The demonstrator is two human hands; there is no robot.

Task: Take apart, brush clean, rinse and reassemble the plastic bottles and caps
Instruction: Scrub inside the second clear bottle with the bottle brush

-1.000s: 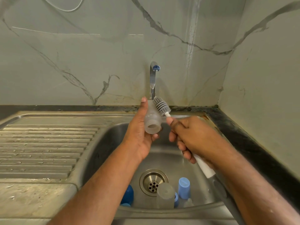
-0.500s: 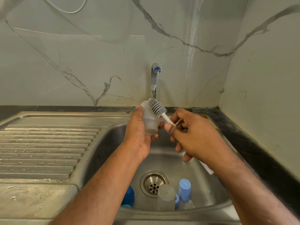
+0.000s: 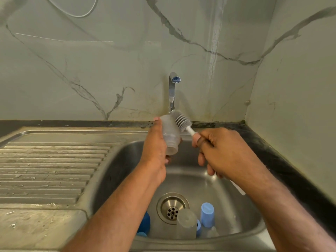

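Head view: we see the left hand (image 3: 156, 148) wrapped around a translucent plastic bottle (image 3: 170, 134), held above the sink (image 3: 227, 206) basin and just in front of the tap (image 3: 172, 91), its open neck tilted down toward us. The right hand (image 3: 221, 153) curls its fingers around the white handle of the bottle brush (image 3: 182, 121), whose grey ribbed head lies against the bottle's outer wall, just below the tap.

We judge the bottle light, thin-walled and slick if wet, so it should be held around the body, firmly but without squeezing it out of shape. The brush head looks soft and flexible, so we take it by its stiff handle near the head.

Well below the tap, near the drain (image 3: 172, 208), lie another clear bottle (image 3: 186, 226), a light blue cap (image 3: 207, 214) and a darker blue piece (image 3: 144, 222).
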